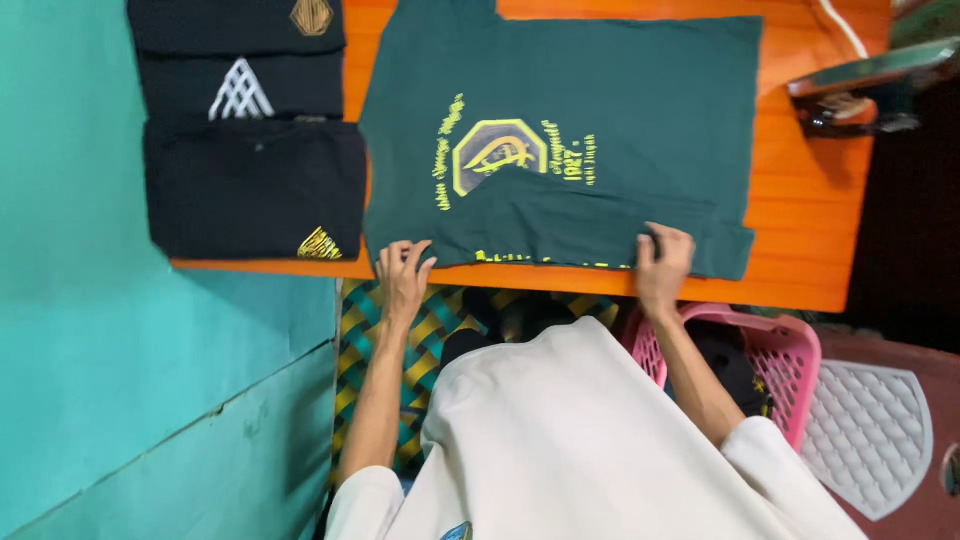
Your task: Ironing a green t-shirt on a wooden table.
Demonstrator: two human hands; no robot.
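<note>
Nearest to me, the pink laundry basket [790,355] sits on the floor at my right, beside a woven mat [430,330] under the table edge.

At the near edge of the orange table [810,200], my left hand [403,275] rests with fingers spread apart on the hem corner of the dark green T-shirt [620,110]. My right hand [662,265] has its fingers closed, pinching the hem fold of the same garment. The shirt lies flat, print up, with its lower part folded over, spanning most of the table's middle.

Risk: the hem lies along the table edge. If only one hand holds, I judge that the fold could skew or the hem could slip off toward the mat.

Left of the shirt, a stack of folded black T-shirts [255,185] lies just beside it, touching or nearly so; a wide sideways movement could disturb that stack. A teal wall [90,300] bounds the left side. At far right, a dark object I cannot identify sits at the table's corner.
</note>
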